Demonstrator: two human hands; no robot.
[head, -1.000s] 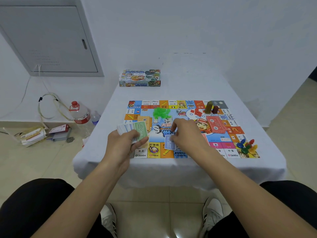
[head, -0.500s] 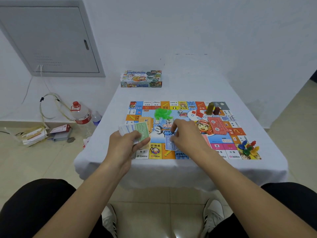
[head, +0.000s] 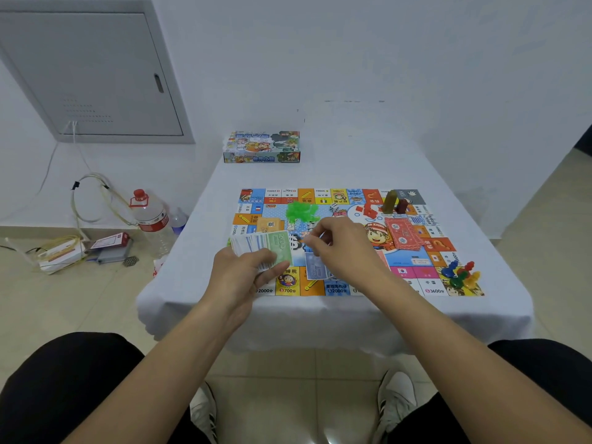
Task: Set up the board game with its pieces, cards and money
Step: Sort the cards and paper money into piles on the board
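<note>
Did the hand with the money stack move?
No. The left hand holds the money stack over the same near-left squares of the game board.

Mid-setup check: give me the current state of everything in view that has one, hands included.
left hand: closed around the fanned play money, green 500 note on top
right hand: over the board's centre, fingertips pinched; what they hold is unclear
blue banknote: lying flat on the game board
pawns: heaped on the near right corner
game box: closed, at the table's far edge
water bottle: upright on the floor, capped
</note>
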